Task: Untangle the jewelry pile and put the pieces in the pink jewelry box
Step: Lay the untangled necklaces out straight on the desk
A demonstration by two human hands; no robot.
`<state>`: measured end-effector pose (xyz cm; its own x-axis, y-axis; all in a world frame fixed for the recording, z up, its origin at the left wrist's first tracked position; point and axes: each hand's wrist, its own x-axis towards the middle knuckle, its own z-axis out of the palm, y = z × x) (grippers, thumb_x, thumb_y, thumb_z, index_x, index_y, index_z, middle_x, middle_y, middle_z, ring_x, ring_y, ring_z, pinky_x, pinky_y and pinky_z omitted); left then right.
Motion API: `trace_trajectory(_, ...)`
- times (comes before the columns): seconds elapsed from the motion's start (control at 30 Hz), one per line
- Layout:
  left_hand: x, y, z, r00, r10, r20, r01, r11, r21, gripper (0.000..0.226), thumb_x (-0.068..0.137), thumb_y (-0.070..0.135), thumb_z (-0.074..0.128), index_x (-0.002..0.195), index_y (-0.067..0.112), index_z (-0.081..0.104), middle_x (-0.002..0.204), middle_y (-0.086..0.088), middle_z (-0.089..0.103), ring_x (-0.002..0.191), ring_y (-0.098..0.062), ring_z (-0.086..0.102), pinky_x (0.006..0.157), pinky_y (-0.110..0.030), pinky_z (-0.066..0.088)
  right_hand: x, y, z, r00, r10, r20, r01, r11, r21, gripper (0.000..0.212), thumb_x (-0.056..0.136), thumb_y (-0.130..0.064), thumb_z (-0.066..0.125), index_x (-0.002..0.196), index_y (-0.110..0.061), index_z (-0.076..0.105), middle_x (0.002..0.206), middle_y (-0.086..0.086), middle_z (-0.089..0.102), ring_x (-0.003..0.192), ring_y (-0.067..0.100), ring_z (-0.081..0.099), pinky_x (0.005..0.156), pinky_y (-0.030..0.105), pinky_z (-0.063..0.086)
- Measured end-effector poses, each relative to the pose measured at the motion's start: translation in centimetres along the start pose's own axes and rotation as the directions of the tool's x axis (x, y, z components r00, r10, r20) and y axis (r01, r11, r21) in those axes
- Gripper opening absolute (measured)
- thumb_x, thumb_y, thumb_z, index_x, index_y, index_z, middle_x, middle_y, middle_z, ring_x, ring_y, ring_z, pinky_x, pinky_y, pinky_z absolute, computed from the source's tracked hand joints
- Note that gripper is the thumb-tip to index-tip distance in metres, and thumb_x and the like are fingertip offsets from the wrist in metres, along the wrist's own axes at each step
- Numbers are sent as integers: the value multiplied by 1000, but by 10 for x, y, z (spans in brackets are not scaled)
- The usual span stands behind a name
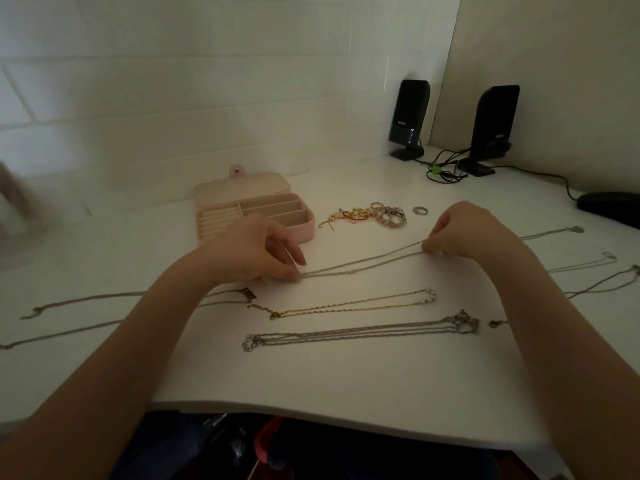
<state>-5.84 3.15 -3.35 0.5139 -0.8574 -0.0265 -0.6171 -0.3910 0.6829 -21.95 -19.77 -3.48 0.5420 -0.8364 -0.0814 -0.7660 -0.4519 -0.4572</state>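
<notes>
Pinch grips are held by the left hand [258,251] and right hand [460,230] on opposite ends of a doubled silver chain [363,261], stretched at worktop [346,375] centre. Tension should be kept even; the pink jewelry box [256,211] lies open at eleven o'clock.

A home desk corner is suggested by a white table [346,375] set against white walls, two black computer speakers [408,119] and trailing cables [446,168].
</notes>
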Motion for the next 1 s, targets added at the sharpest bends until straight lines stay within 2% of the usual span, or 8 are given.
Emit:
trace_trajectory(0.1, -2, 0, -1, 999, 32, 41, -33, 999, 37, 18, 66, 17, 84, 77, 25, 73, 70, 10, 71, 59, 4, 59, 53, -9, 43, -4, -1, -7, 995, -70, 66, 67, 997, 49, 11, 79, -9, 73, 89, -9, 69, 98, 6, 60, 93, 21, 55, 84, 31, 46)
trace_trajectory(0.27, 7, 15, 4, 952, 112, -284, -120, 993, -13, 5, 78, 20, 75, 79, 18, 71, 59, 20, 64, 60, 15, 55, 56, 3, 36, 2, -13, -2, 935, -302, -187, 331, 933, 145, 12, 90, -13, 60, 98, -20, 66, 103, 1, 60, 70, 10, 55, 54, 21, 47)
trace_trajectory(0.4, 44, 25, 13, 939, 224, -261, -204, 974, 103, 7, 80, 16, 72, 82, 23, 69, 76, 14, 65, 67, 5, 59, 64, -7, 45, 18, -24, 15, 891, -445, -86, 409, 872, -270, 24, 92, -38, 56, 106, -22, 69, 108, -1, 63, 93, 18, 57, 83, 36, 46)
trace_trajectory(0.57, 98, 38, 40, 920, 354, -166, -264, 876, 405, 31, 90, 12, 56, 120, 14, 61, 122, -6, 60, 115, -20, 52, 95, -29, 39, 36, -30, 26, 823, -565, -60, 430, 687, -585, 23, 96, -21, 45, 106, -18, 65, 97, 4, 63, 90, 21, 57, 71, 30, 39)
trace_trajectory(0.67, 115, 36, 55, 942, 318, -102, -221, 822, 525, 26, 96, 17, 45, 114, 11, 62, 115, -11, 61, 111, -28, 53, 86, -34, 41, 42, -24, 25, 828, -518, -215, 500, 855, -138, 12, 93, -23, 55, 97, -15, 63, 91, 1, 62, 82, 15, 57, 71, 27, 47)
trace_trajectory(0.73, 119, 32, 60, 959, 273, -83, -176, 794, 582, 30, 98, 23, 39, 116, 11, 61, 113, -12, 62, 106, -28, 55, 84, -36, 45, 46, -22, 17, 862, -402, -311, 479, 846, 234, 5, 94, -17, 54, 96, -15, 58, 86, -3, 61, 78, 10, 59, 74, 27, 52)
trace_trajectory(0.87, 115, 31, 62, 970, 231, -69, -127, 732, 670, 39, 101, 34, 32, 132, 17, 48, 123, -10, 58, 112, -28, 54, 90, -37, 41, 51, -24, 0, 957, -220, -190, 287, 608, 740, 17, 100, -15, 40, 109, -9, 54, 84, 4, 67, 85, 18, 67, 83, 34, 55)
trace_trajectory(1.0, 116, 30, 65, 966, 250, -64, -127, 677, 725, 44, 100, 44, 27, 136, 23, 43, 123, -9, 60, 113, -28, 54, 94, -37, 35, 48, -26, -3, 968, -232, -94, 185, 410, 893, 19, 101, -11, 35, 104, -7, 53, 79, 8, 69, 88, 22, 68, 86, 37, 54)
